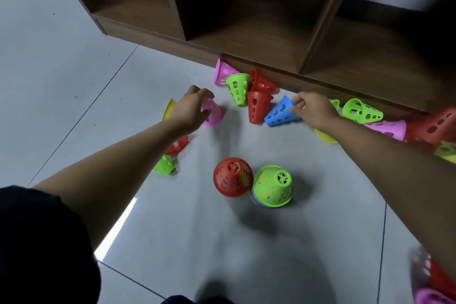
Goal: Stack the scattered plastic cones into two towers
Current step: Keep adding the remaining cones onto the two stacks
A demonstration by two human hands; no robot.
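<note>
Left hand (pixel 191 110) curled round a pink cone (pixel 214 114) at eleven o'clock, right hand (pixel 313 109) pinching a blue cone (pixel 280 113) at one o'clock, red-topped stack (pixel 232 177) and green-topped stack (pixel 272 185) side by side (dead centre, upright).

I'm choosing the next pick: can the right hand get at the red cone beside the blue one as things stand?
Probably not yet: the right hand pinches the blue cone, which lies between it and the red cone.
</note>
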